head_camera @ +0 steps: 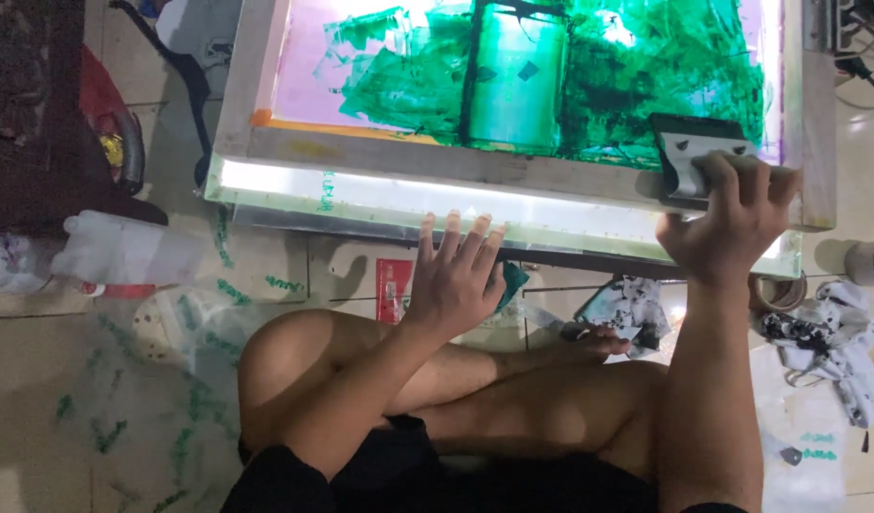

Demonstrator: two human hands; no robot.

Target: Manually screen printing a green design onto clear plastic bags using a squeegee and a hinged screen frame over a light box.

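Squeegee (695, 157) sits at the near right corner of the screen frame (513, 169), blade in wet green ink (646, 85). Risk, prob.: frame isn't pinned, so a hard pull could shift it & smear ink. Right hand (731, 223) is clenched round the squeegee handle, arm straight. Left hand (453, 277) is released, fingers spread, just below the frame edge, above the knee.

Pale wooden screen frame (513, 169) with pink mesh, smeared and streaked dark green. Black-and-grey squeegee (693, 152) at the frame's right corner. Below the frame: red packet (392, 288), white rags blotched black (822, 332), green dabs on beige floor tiles (104, 418).
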